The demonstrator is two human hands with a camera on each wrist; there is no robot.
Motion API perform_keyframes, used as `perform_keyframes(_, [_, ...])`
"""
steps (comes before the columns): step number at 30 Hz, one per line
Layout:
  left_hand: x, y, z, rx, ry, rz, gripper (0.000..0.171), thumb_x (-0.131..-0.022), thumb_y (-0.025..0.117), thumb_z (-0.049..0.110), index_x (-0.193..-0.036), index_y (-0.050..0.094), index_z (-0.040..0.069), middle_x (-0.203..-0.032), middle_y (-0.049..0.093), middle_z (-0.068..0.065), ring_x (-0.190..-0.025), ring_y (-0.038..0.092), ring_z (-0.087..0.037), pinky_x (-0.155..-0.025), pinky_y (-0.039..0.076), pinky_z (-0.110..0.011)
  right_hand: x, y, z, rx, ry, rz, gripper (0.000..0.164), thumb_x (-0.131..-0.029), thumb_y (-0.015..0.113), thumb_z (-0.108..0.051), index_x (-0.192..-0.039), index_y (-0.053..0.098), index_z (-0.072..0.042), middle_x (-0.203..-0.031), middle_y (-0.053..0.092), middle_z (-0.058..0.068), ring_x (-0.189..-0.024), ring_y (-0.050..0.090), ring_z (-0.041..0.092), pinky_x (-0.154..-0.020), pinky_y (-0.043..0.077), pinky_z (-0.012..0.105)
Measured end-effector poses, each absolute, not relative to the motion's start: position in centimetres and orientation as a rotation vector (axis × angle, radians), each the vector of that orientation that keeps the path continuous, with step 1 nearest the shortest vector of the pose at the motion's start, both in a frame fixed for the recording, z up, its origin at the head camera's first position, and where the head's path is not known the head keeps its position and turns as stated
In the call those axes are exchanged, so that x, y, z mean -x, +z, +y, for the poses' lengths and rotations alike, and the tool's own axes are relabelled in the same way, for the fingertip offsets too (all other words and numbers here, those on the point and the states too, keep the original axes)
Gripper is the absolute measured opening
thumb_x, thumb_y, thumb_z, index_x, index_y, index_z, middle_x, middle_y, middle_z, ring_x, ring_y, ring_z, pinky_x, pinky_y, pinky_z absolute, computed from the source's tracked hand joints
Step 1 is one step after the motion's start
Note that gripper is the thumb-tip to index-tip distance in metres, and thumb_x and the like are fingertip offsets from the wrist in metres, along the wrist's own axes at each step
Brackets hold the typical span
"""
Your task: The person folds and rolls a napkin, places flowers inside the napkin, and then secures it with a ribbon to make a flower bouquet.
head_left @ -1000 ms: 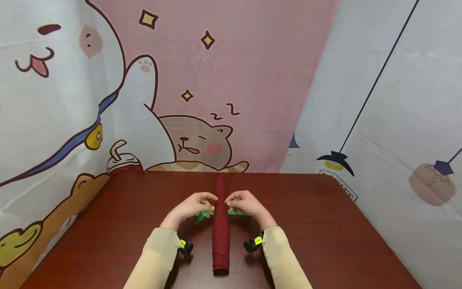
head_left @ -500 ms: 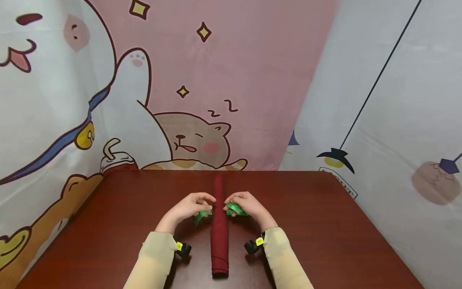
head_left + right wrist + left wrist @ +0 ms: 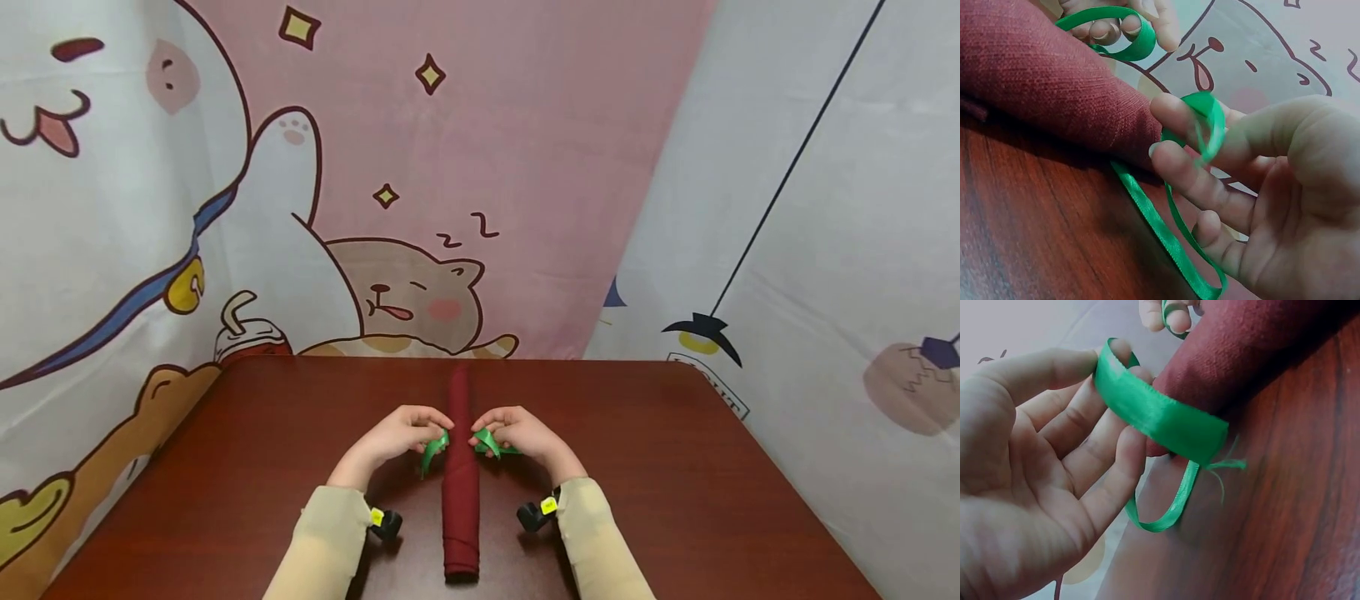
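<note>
A dark red roll of knitted cloth (image 3: pixel 460 508) lies lengthwise on the table, pointing away from me. A green satin ribbon (image 3: pixel 1154 419) passes under it and comes out on both sides. Left of the roll, my left hand (image 3: pixel 397 435) pinches one ribbon end between thumb and fingertips; its frayed tip hangs toward the wrist. My right hand (image 3: pixel 522 432), on the opposite side, pinches the other end, which curls over the fingers in the right wrist view. A slack loop of ribbon (image 3: pixel 1160 231) droops below that hand. The stretch beneath the roll is hidden.
The brown wooden table (image 3: pixel 675 483) extends to both sides of the roll. A cartoon-printed cloth (image 3: pixel 540 167) hangs behind and beside it. Small black cameras (image 3: pixel 386 523) sit at the cuffs of both sleeves.
Both ribbon ends have come up off the table in the fingers, the right one first, then the left. The roll stays in place; the view shifts slightly.
</note>
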State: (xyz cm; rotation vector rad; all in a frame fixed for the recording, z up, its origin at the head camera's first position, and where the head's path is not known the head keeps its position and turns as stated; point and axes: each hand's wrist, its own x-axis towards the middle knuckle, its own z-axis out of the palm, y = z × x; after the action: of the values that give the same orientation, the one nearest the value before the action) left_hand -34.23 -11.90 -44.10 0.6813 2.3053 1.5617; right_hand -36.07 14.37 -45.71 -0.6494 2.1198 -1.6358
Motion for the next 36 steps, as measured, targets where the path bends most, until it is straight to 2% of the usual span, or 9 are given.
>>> perform_keyframes(5, [34.1, -44.1, -11.9, -0.707, 1.584, 2.287, 0.021, -0.094, 0.059, 0.013, -0.110, 0.069, 0.003, -0.091, 0.069, -0.004, -0.075, 0.059, -0.018, -0.072, 0.051, -0.039, 35.9, -45.6, 14.3, 0.692, -1.610, 2.140, 0.023, -0.090, 0.051, 0.001, -0.107, 0.066, 0.004, -0.096, 0.072, 0.013, -0.070, 0.065, 0.019, -0.064, 0.050, 0.032])
perform_keyframes(10, [34.0, -43.9, -11.9, -0.710, 1.583, 2.271, 0.022, -0.095, 0.055, 0.010, -0.109, 0.069, 0.002, -0.092, 0.069, -0.004, -0.081, 0.062, -0.026, -0.075, 0.052, -0.045, 35.7, -45.6, 14.2, 0.696, -1.596, 2.139, 0.021, -0.092, 0.055, -0.003, -0.107, 0.066, 0.005, -0.096, 0.072, 0.014, -0.069, 0.066, 0.019, -0.065, 0.050, 0.031])
perform_keyframes(13, [33.7, -43.5, -11.8, -0.728, 1.587, 2.267, 0.022, -0.095, 0.054, 0.007, -0.110, 0.069, -0.001, -0.095, 0.069, -0.009, -0.084, 0.062, -0.033, -0.077, 0.051, -0.050, 35.5, -45.4, 14.0, 0.693, -1.591, 2.148, 0.020, -0.093, 0.056, -0.005, -0.107, 0.067, 0.006, -0.094, 0.072, 0.016, -0.068, 0.066, 0.023, -0.068, 0.052, 0.036])
perform_keyframes(15, [33.7, -43.5, -11.9, -0.737, 1.598, 2.259, 0.022, -0.094, 0.055, 0.004, -0.110, 0.068, -0.002, -0.096, 0.070, -0.011, -0.082, 0.062, -0.033, -0.076, 0.051, -0.050, 35.4, -45.2, 13.9, 0.698, -1.573, 2.169, 0.020, -0.094, 0.057, -0.006, -0.106, 0.068, 0.005, -0.093, 0.072, 0.017, -0.068, 0.065, 0.024, -0.070, 0.053, 0.039])
perform_keyframes(18, [33.6, -43.5, -11.9, -0.729, 1.641, 2.248, 0.021, -0.092, 0.057, 0.001, -0.109, 0.067, -0.004, -0.096, 0.070, -0.013, -0.079, 0.062, -0.030, -0.072, 0.052, -0.046, 35.3, -44.9, 13.7, 0.714, -1.532, 2.214, 0.018, -0.093, 0.060, -0.010, -0.103, 0.071, 0.002, -0.090, 0.072, 0.015, -0.064, 0.064, 0.021, -0.067, 0.054, 0.041])
perform_keyframes(22, [33.9, -43.6, -11.7, -0.704, 1.672, 2.277, 0.019, -0.090, 0.060, 0.000, -0.107, 0.068, -0.003, -0.094, 0.071, -0.011, -0.072, 0.059, -0.023, -0.064, 0.050, -0.035, 35.0, -44.6, 13.8, 0.735, -1.489, 2.286, 0.015, -0.090, 0.064, -0.013, -0.096, 0.075, -0.004, -0.078, 0.069, 0.006, -0.059, 0.056, 0.014, -0.059, 0.049, 0.033])
perform_keyframes(27, [34.0, -43.4, -11.5, -0.636, 1.698, 2.343, 0.012, -0.091, 0.063, 0.004, -0.098, 0.071, -0.001, -0.084, 0.071, -0.010, -0.068, 0.063, -0.023, -0.062, 0.051, -0.032, 34.8, -44.4, 13.6, 0.788, -1.465, 2.351, 0.013, -0.086, 0.069, -0.014, -0.095, 0.077, -0.009, -0.083, 0.069, -0.001, -0.071, 0.058, 0.011, -0.065, 0.049, 0.028])
perform_keyframes(32, [33.9, -43.5, -11.1, -0.599, 1.709, 2.381, 0.014, -0.090, 0.068, 0.012, -0.087, 0.071, -0.001, -0.076, 0.069, -0.016, -0.071, 0.067, -0.036, -0.067, 0.054, -0.044, 34.6, -44.0, 13.0, 0.892, -1.433, 2.391, 0.012, -0.085, 0.072, -0.015, -0.094, 0.079, -0.011, -0.090, 0.067, 0.000, -0.086, 0.060, 0.015, -0.072, 0.049, 0.029])
perform_keyframes(36, [33.7, -43.4, -10.8, -0.539, 1.625, 2.495, 0.022, -0.088, 0.072, 0.023, -0.078, 0.071, 0.003, -0.069, 0.068, -0.012, -0.061, 0.063, -0.029, -0.061, 0.053, -0.040, 34.5, -43.7, 12.5, 0.971, -1.436, 2.363, 0.011, -0.085, 0.073, -0.012, -0.093, 0.079, -0.008, -0.096, 0.068, 0.002, -0.094, 0.059, 0.016, -0.078, 0.050, 0.029])
